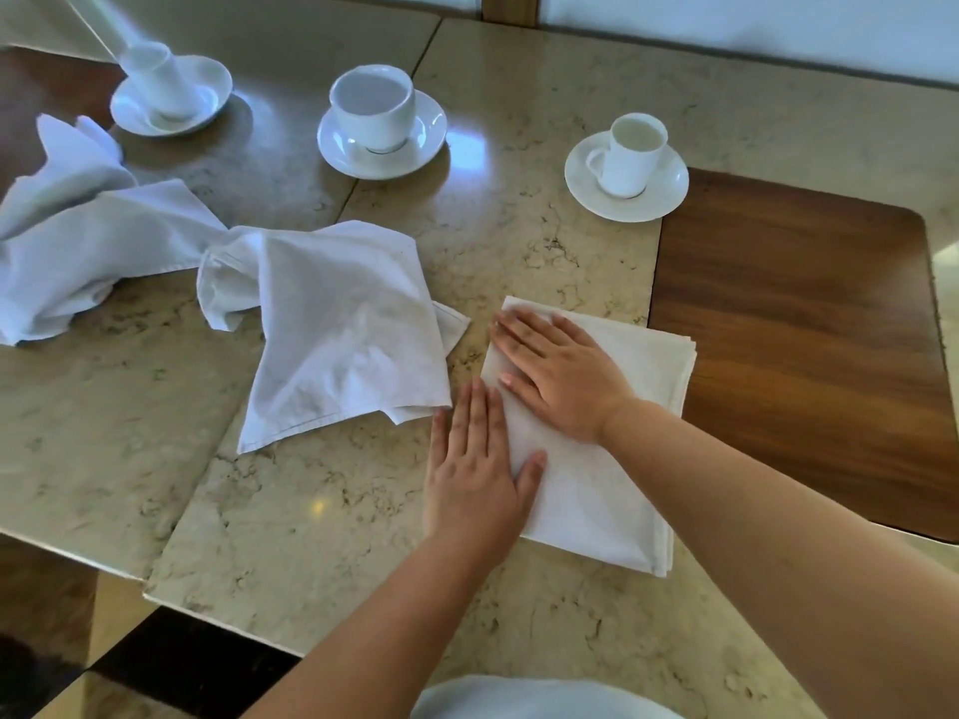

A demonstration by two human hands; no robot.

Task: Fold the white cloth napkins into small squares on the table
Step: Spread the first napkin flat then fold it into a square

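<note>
A folded white napkin (pixel 597 490) lies as a long rectangle on the marble table (pixel 322 531), its far right corner reaching the wooden inlay. My right hand (pixel 558 373) lies flat on its far half, fingers straight and pointing left. My left hand (pixel 475 469) rests flat along the napkin's left edge, thumb on the cloth, fingers partly on the table. A loose, half-folded napkin (pixel 342 329) sits just to the left. A crumpled napkin (pixel 83 241) lies at the far left.
Three white cups on saucers stand across the back: one at the left (pixel 171 93), one in the middle (pixel 381 129), one at the right (pixel 628 168). A dark wooden inlay (pixel 809 345) fills the right. The table's near left edge (pixel 155 589) drops to the floor.
</note>
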